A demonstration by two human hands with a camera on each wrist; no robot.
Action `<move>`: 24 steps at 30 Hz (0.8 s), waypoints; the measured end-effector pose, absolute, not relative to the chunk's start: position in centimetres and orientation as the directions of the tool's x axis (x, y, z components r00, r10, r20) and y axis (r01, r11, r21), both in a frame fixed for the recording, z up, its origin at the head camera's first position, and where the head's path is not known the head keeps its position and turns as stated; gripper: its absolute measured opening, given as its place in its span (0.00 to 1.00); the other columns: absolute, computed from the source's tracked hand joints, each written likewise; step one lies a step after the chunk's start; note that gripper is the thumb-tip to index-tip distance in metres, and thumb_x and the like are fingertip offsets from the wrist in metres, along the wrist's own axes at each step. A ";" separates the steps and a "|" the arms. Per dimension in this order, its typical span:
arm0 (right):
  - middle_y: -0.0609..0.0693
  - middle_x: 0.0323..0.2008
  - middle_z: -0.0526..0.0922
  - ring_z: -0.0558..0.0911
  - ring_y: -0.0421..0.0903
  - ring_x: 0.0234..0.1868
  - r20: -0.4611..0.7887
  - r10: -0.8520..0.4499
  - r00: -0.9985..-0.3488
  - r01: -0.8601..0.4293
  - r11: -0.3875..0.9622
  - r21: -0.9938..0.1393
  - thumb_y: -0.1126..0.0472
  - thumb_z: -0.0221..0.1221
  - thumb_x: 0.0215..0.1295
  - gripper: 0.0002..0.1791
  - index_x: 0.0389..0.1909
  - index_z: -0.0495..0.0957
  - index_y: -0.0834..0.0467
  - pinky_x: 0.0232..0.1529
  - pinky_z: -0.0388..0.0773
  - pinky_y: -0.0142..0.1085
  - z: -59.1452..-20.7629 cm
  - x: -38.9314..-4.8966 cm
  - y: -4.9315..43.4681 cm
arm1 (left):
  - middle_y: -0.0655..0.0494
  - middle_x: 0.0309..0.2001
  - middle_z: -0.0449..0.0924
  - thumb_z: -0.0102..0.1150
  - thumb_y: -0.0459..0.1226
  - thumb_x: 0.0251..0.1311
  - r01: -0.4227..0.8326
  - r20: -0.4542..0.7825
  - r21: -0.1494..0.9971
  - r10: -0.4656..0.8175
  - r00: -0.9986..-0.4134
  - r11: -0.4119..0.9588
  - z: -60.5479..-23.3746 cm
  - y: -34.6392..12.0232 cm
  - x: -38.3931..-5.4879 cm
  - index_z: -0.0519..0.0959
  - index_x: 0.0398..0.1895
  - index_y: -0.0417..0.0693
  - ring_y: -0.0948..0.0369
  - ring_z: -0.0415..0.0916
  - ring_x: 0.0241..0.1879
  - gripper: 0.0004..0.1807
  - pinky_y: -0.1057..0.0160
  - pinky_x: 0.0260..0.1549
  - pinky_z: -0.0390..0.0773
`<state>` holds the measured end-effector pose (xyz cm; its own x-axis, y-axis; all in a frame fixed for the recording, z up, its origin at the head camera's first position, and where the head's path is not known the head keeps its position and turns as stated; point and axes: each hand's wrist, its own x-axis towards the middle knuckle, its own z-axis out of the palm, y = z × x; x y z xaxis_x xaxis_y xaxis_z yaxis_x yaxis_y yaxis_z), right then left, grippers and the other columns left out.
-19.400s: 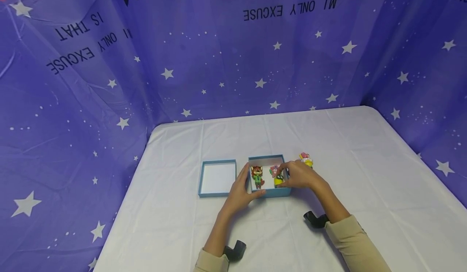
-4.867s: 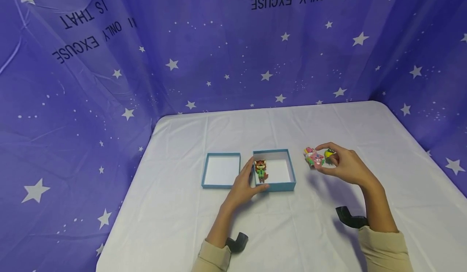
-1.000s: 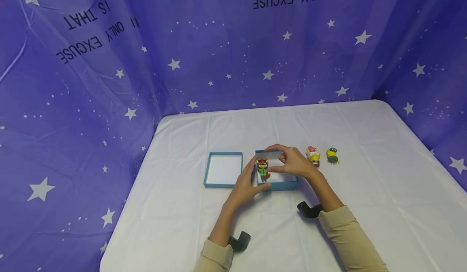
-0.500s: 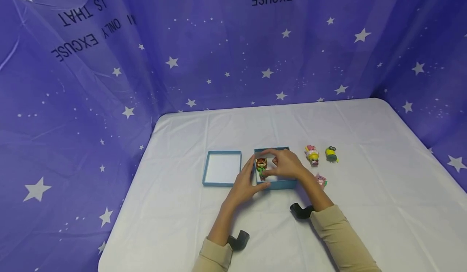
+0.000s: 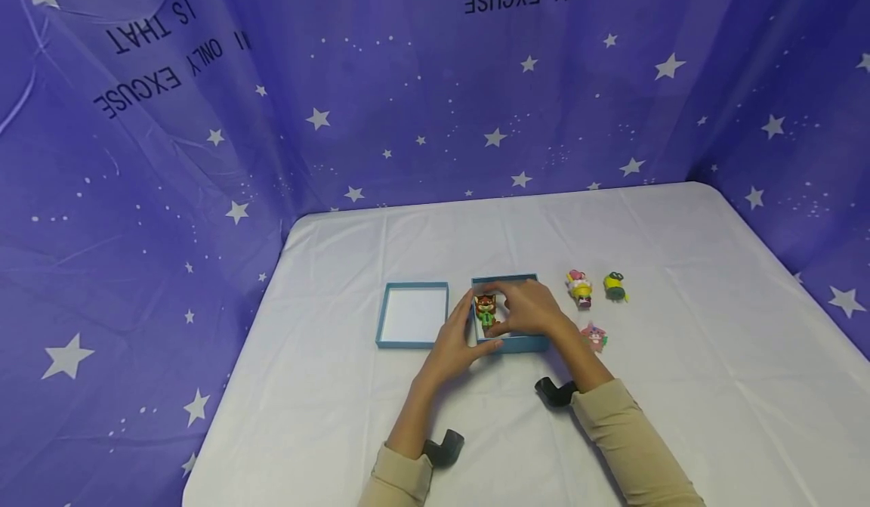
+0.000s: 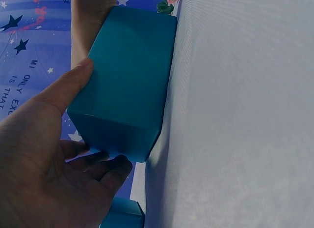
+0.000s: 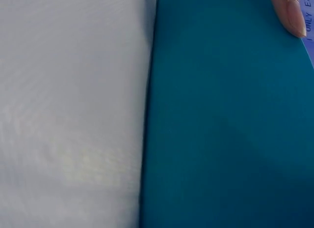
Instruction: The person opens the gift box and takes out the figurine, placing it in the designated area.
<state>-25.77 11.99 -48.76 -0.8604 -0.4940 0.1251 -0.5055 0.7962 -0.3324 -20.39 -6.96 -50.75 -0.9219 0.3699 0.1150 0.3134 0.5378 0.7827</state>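
Observation:
A blue box (image 5: 523,345) with a white inside sits on the white table, its top uncovered. My left hand (image 5: 451,348) grips its left front corner, thumb on the front wall and fingers along the left side, as the left wrist view shows too. Inside, at the left end, is a fox figurine (image 5: 485,313) in a green shirt. My right hand (image 5: 530,309) reaches into the box and pinches it, index finger by its head and thumb near its feet. Blue front wall (image 7: 225,110) fills much of the right wrist view, with a fingertip (image 7: 293,16) on its top edge.
The shallow blue lid (image 5: 413,314) lies inside up, left of the box. Right of the box are a yellow, white and pink figurine (image 5: 581,291), a yellow-green figurine (image 5: 615,288) and a pink figurine (image 5: 594,336). Purple star-printed cloth (image 5: 421,99) hangs behind.
The pink and yellow-green figurines have gone from the box to the table on the right. My right hand has come back into the box and closed around the fox. The left hand stays at the corner.

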 end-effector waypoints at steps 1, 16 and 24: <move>0.43 0.36 0.84 0.69 0.38 0.20 0.125 -0.498 -0.858 -0.509 0.796 -0.329 0.34 0.71 0.32 0.46 0.57 0.73 0.47 0.33 0.72 0.40 -48.7 -25.8 12.0 | 0.48 0.72 0.44 0.60 0.58 0.51 0.313 0.115 0.783 0.370 -0.922 0.537 -50.8 -7.0 -20.4 0.41 0.73 0.49 0.49 0.48 0.68 0.54 0.48 0.61 0.58; 0.43 0.48 0.81 0.79 0.44 0.36 0.113 -0.527 -0.842 -0.537 0.805 -0.252 0.38 0.73 0.32 0.45 0.58 0.73 0.45 0.41 0.73 0.43 -48.7 -25.7 11.8 | 0.46 0.72 0.44 0.61 0.57 0.52 0.339 0.142 0.779 0.377 -0.915 0.528 -50.8 -6.9 -20.5 0.41 0.73 0.47 0.50 0.48 0.68 0.54 0.49 0.61 0.58; 0.43 0.49 0.81 0.80 0.46 0.42 0.111 -0.522 -0.846 -0.532 0.810 -0.245 0.38 0.73 0.33 0.45 0.58 0.73 0.47 0.45 0.72 0.47 -48.7 -25.6 11.7 | 0.46 0.72 0.45 0.62 0.57 0.51 0.335 0.140 0.775 0.371 -0.918 0.535 -50.7 -6.9 -20.5 0.42 0.73 0.46 0.50 0.48 0.68 0.54 0.48 0.61 0.58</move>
